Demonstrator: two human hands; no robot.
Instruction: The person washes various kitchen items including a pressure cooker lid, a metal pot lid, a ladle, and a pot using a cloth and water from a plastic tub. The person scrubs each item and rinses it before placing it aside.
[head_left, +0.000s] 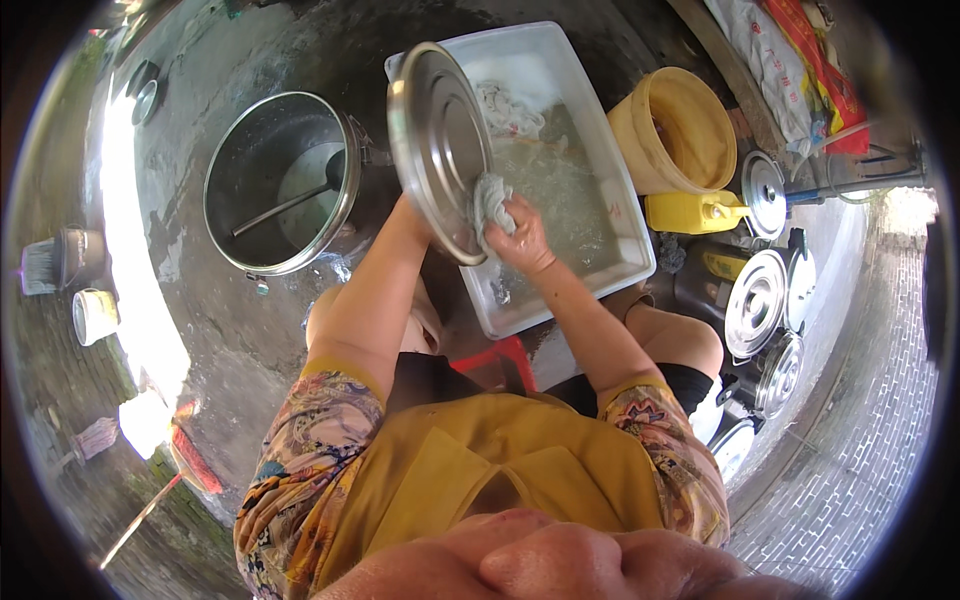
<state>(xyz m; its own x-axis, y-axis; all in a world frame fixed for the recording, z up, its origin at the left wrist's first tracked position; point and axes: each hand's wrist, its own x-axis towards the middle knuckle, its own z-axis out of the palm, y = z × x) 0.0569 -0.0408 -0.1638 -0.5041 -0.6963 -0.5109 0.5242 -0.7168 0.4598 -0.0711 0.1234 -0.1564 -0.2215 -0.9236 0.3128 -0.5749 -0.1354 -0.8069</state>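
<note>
My left hand (415, 217) holds a large round stainless steel lid (442, 150) by its lower left side, mostly hidden behind it. The lid is tilted nearly on edge over the left end of a white plastic tub (634, 217). With my right hand (521, 234) I press a wet grey cloth (492, 204) against the lid's lower right rim. Cloudy water (562, 195) fills part of the tub, and a pale bunched cloth (508, 112) lies in it amid suds. To the left stands a big steel pot (346, 217) with a long-handled ladle (281, 210) inside.
Right of the tub are a yellowish bucket (712, 127), a yellow jerrycan (686, 212) and several lidded pots, one with a shiny lid (756, 304). A red plastic stool (514, 360) shows between my knees. Far left stand a small white bucket (95, 316) and a red-headed broom (193, 459).
</note>
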